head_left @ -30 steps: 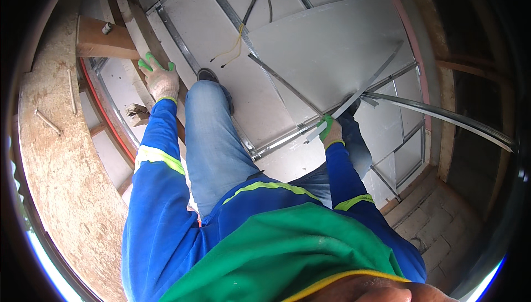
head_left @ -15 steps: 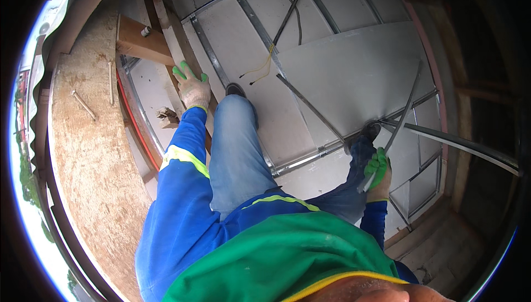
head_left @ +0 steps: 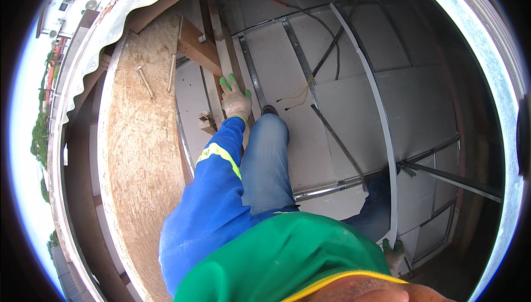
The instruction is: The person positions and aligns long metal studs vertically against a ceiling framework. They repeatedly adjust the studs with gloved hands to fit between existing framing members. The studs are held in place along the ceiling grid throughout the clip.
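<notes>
My left hand (head_left: 236, 98), in a white glove with green fingertips, lies with fingers spread on a long wooden beam (head_left: 225, 42). Close to my body at the lower right, my right hand (head_left: 393, 258) is partly in shadow. It grips the near end of a long, thin metal profile (head_left: 378, 100), which stretches up and away across the right half of the view. Below the profile is a ceiling of grey panels (head_left: 387, 116) with metal channels (head_left: 298, 50). My left foot rests beside one channel; the right foot is mostly hidden.
A wide rough board (head_left: 141, 169) with two nails runs along the left. A loose dark bar (head_left: 338, 139) and another metal profile (head_left: 451, 181) lie over the panels. Dark cables (head_left: 336, 42) and thin yellow wires (head_left: 303, 94) trail there. Corrugated roof edging (head_left: 124, 14) borders the left.
My right hand has drawn back toward my body, and the metal profile now reaches far across the view. The view has shifted; my left hand remains on the beam.
</notes>
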Demonstrator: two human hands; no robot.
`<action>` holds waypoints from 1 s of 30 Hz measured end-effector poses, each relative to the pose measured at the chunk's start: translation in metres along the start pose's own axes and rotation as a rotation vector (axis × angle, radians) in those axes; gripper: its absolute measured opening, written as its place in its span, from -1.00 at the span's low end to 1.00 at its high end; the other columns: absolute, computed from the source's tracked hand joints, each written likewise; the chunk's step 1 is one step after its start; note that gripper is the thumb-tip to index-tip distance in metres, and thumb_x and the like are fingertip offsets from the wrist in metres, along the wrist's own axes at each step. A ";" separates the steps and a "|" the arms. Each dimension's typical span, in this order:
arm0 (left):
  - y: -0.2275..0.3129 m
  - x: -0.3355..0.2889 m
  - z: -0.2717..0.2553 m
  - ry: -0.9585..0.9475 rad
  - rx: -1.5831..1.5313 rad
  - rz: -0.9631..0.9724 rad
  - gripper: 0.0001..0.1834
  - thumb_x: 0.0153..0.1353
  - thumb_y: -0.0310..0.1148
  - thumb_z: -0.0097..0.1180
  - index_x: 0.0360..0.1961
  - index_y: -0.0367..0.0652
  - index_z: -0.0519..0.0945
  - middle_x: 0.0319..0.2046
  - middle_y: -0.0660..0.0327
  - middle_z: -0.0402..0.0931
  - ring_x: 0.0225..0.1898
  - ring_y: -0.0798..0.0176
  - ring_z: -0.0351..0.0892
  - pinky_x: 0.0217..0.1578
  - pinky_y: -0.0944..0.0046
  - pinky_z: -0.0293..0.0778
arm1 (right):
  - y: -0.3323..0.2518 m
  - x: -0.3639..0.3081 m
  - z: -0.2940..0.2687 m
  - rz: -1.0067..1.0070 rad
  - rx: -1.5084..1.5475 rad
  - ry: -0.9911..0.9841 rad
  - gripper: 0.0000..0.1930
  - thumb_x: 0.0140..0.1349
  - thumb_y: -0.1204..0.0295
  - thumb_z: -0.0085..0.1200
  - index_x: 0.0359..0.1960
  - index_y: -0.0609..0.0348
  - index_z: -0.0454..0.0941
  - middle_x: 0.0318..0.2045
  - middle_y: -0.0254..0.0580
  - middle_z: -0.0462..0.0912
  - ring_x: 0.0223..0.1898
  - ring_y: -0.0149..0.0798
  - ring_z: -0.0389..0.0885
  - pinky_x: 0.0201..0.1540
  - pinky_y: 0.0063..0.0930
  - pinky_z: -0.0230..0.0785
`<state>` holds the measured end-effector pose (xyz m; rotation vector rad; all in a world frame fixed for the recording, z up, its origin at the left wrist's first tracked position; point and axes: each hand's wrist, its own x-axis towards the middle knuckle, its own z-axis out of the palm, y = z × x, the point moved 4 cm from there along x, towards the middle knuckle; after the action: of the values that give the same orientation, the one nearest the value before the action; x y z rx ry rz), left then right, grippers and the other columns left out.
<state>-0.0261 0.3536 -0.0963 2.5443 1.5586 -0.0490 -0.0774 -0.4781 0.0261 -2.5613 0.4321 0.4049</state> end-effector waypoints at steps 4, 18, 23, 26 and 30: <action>0.002 -0.002 -0.007 -0.027 -0.004 -0.009 0.00 0.32 -0.08 0.25 0.66 0.08 -0.02 0.64 -0.09 -0.15 0.34 -0.20 0.46 0.26 -0.15 0.51 | 0.009 0.038 0.001 -0.101 0.129 -0.043 -0.66 0.06 0.37 0.56 -0.49 0.22 0.55 -0.63 -0.30 0.54 -0.57 -0.33 0.42 -0.50 -0.27 0.32; 0.003 -0.003 -0.008 -0.060 0.035 -0.007 -0.05 0.39 -0.12 0.13 0.67 0.04 -0.08 0.65 -0.10 -0.19 0.34 -0.17 0.47 0.25 -0.11 0.51 | -0.063 0.056 0.041 -0.436 -0.209 -0.154 -0.69 0.04 0.37 0.53 -0.43 0.19 0.57 -0.59 -0.13 0.61 -0.57 -0.17 0.51 -0.45 -0.21 0.42; 0.001 0.000 -0.001 -0.056 0.023 -0.020 -0.04 0.37 -0.11 0.15 0.67 0.09 -0.07 0.65 -0.08 -0.19 0.37 -0.19 0.43 0.31 -0.15 0.46 | -0.060 0.050 0.042 -0.318 -0.165 -0.190 -0.70 0.10 0.38 0.52 -0.39 0.21 0.58 -0.58 -0.20 0.60 -0.53 -0.36 0.48 -0.44 -0.30 0.43; 0.002 0.001 0.000 -0.055 0.042 -0.012 -0.01 0.38 -0.07 0.18 0.67 0.01 -0.10 0.64 -0.16 -0.19 0.38 -0.31 0.41 0.33 -0.12 0.46 | -0.077 0.034 0.045 -0.186 -0.069 -0.193 -0.72 0.18 0.35 0.49 -0.39 0.21 0.58 -0.58 -0.26 0.58 -0.51 -0.42 0.47 -0.43 -0.33 0.44; 0.002 0.001 0.001 -0.041 0.032 -0.019 -0.04 0.36 -0.09 0.17 0.67 0.05 -0.05 0.63 -0.12 -0.16 0.37 -0.23 0.43 0.30 -0.16 0.47 | -0.112 0.003 0.058 -0.064 0.028 -0.207 -0.68 0.25 0.25 0.46 -0.40 0.20 0.58 -0.59 -0.22 0.56 -0.52 -0.37 0.48 -0.40 -0.33 0.42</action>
<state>-0.0233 0.3536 -0.0972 2.5365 1.5794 -0.1284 -0.0443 -0.3562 0.0248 -2.4666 0.2779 0.6287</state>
